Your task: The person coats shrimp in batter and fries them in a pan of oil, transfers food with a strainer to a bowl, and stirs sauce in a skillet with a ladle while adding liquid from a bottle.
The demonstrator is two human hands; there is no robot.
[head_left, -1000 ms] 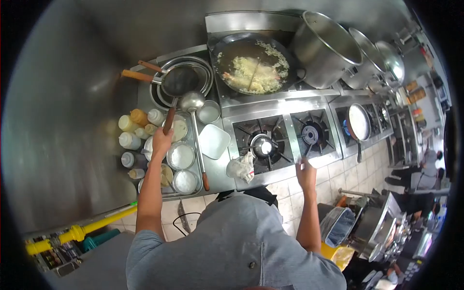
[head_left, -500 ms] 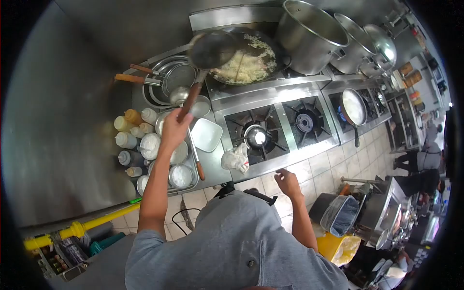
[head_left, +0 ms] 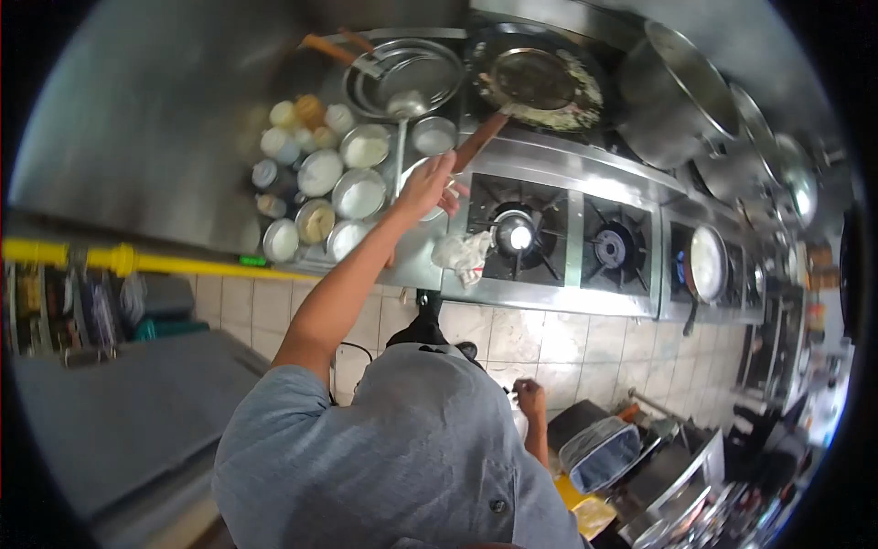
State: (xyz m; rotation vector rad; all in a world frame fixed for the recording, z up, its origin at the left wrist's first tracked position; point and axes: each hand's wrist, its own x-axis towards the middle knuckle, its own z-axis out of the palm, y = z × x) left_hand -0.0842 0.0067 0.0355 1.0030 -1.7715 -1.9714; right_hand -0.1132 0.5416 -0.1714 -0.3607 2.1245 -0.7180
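A round mesh strainer [head_left: 535, 78] lies over the wok [head_left: 590, 123], its rim covering much of the pale, frothy food inside. Its wooden handle [head_left: 483, 139] slants down toward my left hand [head_left: 426, 190]. That hand is open at the handle's end, fingers spread, above a white square dish [head_left: 430, 209] that it partly hides. Low beside my body, my right hand [head_left: 530, 399] has curled fingers; a pale, shiny shape shows next to it, and I cannot make out what it is. A ladle [head_left: 405, 105] rests near the left hand.
Squeeze bottles [head_left: 279, 144] and several round containers [head_left: 358, 194] crowd the left counter. A crumpled cloth [head_left: 465, 253] lies by the burner [head_left: 519, 229]. Tall pots [head_left: 672, 101] stand right of the wok, and a frying pan [head_left: 707, 263] sits farther right. A lined bin [head_left: 599, 453] is behind me.
The strainer has come down from above the wok's left side to over its middle. My left hand has loosened from its handle. The view has turned, and my right hand is lower.
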